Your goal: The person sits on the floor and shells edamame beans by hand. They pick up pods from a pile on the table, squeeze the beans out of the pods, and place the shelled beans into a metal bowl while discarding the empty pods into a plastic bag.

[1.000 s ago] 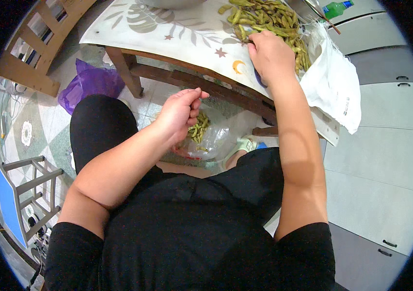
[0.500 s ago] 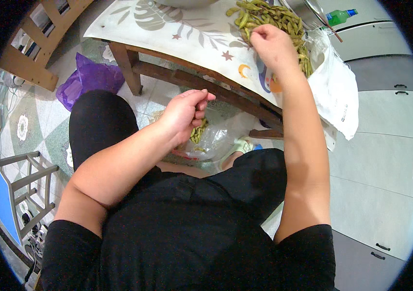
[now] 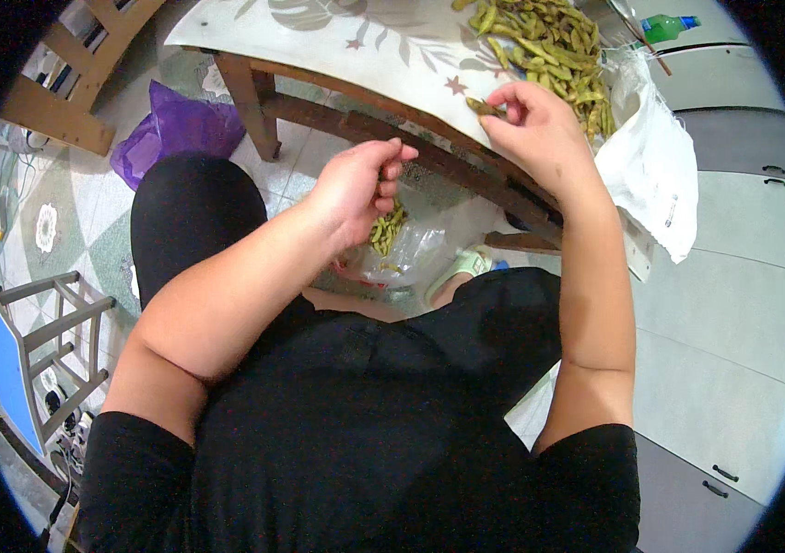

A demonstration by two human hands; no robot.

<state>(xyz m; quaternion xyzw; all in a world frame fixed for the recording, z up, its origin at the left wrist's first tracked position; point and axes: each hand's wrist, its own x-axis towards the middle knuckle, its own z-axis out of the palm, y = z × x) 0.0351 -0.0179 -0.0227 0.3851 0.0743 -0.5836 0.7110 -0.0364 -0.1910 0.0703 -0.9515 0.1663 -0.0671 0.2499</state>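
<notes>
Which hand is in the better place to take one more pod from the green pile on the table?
Probably the right hand: it is at the table edge, pinching a pod beside the pile of green pods. The left hand is lower, above the clear bag.

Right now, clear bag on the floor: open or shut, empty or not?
Open, not empty. The clear plastic bag gapes upward below the left hand, with green pods visible inside it.
</notes>
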